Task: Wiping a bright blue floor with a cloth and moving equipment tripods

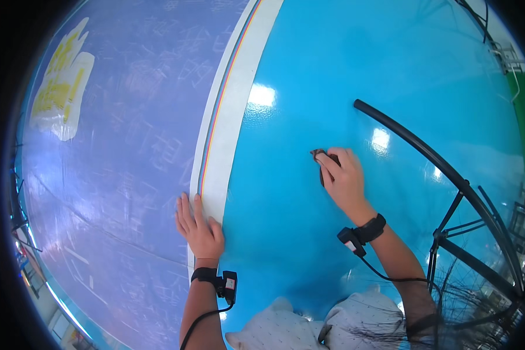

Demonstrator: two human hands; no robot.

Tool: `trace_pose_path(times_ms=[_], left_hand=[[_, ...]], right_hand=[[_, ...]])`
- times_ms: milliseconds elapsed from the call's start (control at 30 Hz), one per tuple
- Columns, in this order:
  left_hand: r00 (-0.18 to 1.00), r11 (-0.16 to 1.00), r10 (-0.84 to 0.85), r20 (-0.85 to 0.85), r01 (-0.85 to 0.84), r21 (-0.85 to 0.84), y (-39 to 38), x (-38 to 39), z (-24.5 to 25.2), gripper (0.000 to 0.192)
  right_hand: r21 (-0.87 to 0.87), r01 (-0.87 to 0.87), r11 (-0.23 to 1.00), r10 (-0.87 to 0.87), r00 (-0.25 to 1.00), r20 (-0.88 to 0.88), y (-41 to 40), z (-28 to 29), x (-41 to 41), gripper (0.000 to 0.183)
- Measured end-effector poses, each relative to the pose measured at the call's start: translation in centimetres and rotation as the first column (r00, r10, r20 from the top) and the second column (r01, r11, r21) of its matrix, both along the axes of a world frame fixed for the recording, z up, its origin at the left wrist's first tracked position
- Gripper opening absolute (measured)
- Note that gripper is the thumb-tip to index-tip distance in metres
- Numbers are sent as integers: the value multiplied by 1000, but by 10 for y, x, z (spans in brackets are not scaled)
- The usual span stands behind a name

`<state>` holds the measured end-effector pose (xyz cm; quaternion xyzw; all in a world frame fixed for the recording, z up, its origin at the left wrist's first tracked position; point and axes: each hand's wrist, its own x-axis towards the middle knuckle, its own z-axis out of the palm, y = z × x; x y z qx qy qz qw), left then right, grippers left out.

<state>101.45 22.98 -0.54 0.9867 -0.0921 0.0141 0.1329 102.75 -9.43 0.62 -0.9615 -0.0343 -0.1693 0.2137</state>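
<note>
My left hand lies palm down on a long white strip, with fingers spread and nothing held. The fingertips reach the strip's left margin, beside thin coloured lines that run along it. To the left of the strip is a glossy purple sheet with faint pale characters on it. Over the glossy blue sheet on the other side, my right hand grips a small dark brown object, possibly a crumpled cloth. My fingers cover most of it.
A curved black tube with joined struts stands at the right, over the blue sheet. A white patch with yellow marks is at the far left. Cabled devices are strapped to my left wrist and right wrist.
</note>
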Motion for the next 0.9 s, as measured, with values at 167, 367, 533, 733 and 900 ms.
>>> trace_pose_path(times_ms=[167, 367, 533, 733, 900], left_hand=[[1000, 1000, -16, -12, 16, 13, 1, -3, -1, 59], [1000, 1000, -18, -3, 18, 13, 1, -1, -2, 59], [1000, 1000, -18, -3, 18, -10, -1, -5, -1, 58], [999, 1000, -25, 24, 25, -8, -1, -6, -1, 57], [998, 1000, -8, 57, 10, -24, 0, -5, -4, 55]], right_hand=[[-31, -51, 998, 51, 999, 1, -2, -5, -15, 19], [-23, -40, 999, 41, 999, 9, 0, -8, -17, 19], [-41, -62, 997, 61, 998, -9, -1, -3, -19, 19], [-56, -49, 997, 52, 998, 46, -5, -5, -24, 21], [-109, -80, 991, 84, 996, 34, -7, -3, -10, 21]])
